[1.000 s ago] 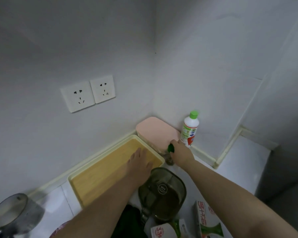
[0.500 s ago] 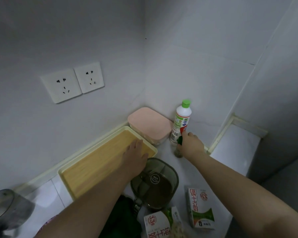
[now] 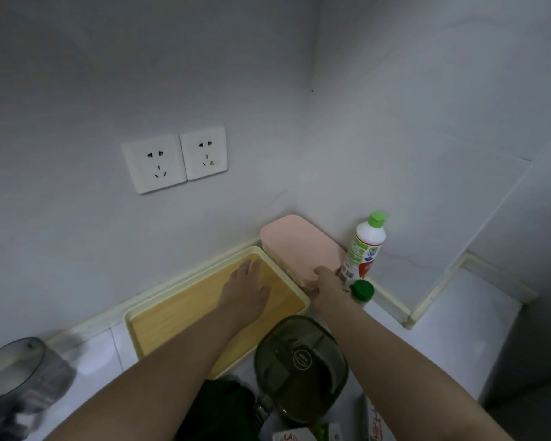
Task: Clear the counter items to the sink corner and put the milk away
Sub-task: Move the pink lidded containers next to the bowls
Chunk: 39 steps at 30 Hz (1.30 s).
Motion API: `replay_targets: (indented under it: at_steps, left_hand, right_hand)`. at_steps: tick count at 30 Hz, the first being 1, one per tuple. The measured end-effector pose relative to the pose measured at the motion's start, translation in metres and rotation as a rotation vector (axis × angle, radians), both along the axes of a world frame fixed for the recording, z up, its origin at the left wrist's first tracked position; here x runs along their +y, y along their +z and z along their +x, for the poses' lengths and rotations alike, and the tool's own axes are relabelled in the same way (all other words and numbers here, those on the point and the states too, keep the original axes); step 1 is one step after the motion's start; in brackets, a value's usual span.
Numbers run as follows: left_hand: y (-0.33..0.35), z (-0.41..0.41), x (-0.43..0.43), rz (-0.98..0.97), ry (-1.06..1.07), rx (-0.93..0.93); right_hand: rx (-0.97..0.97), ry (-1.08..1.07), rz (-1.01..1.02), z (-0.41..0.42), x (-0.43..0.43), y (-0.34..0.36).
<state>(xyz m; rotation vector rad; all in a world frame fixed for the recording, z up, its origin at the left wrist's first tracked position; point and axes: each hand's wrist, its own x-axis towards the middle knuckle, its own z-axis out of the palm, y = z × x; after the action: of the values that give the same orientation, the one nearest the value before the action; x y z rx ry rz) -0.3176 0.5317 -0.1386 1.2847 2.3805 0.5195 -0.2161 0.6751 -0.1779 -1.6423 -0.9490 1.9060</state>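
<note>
Head view: left hand [image 3: 247, 291], fingers flat and relaxed on tray [image 3: 172, 323]. Right hand [image 3: 330, 286] at pink box [image 3: 296, 243] edge, grip cannot be told. Green-capped jar [image 3: 362, 290] upright, just right of those fingers. Milk carton [image 3: 374, 423] well behind, beside right forearm.

Right hand [image 3: 330, 289]: fingertips hidden against pink box [image 3: 299, 243] front, grip unclear. Green-capped jar [image 3: 362, 290] body hidden behind right wrist. Milk carton [image 3: 291, 436] and second carton [image 3: 374, 423] cut off by bottom edge. Grey container [image 3: 16, 377] blurred, cropped at left edge.

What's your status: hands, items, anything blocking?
Left hand flat on tray. Right hand at pink box, grip hidden. Green-capped jar stands by white bottle. Milk cartons untouched; dark jug between arms.
</note>
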Motion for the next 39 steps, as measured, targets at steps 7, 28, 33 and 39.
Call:
replay_targets:
  at_steps: [7,28,33,39]
  left_hand:
    - [-0.014,-0.014,0.001,-0.024,0.009,-0.039]
    - [-0.018,-0.038,-0.001,0.027,0.141,-0.293]
    - [0.005,-0.034,-0.008,0.154,0.245,-0.436]
    - [0.037,-0.044,-0.037,0.308,0.438,-0.465]
  right_hand:
    - [0.066,-0.062,-0.129,-0.013,-0.008,0.025]
    - [0.181,-0.069,-0.167,-0.041,-0.004,0.053]
    - [0.167,0.014,-0.164,-0.029,-0.024,0.065]
    - [0.129,0.173,-0.116,-0.018,-0.055,0.095]
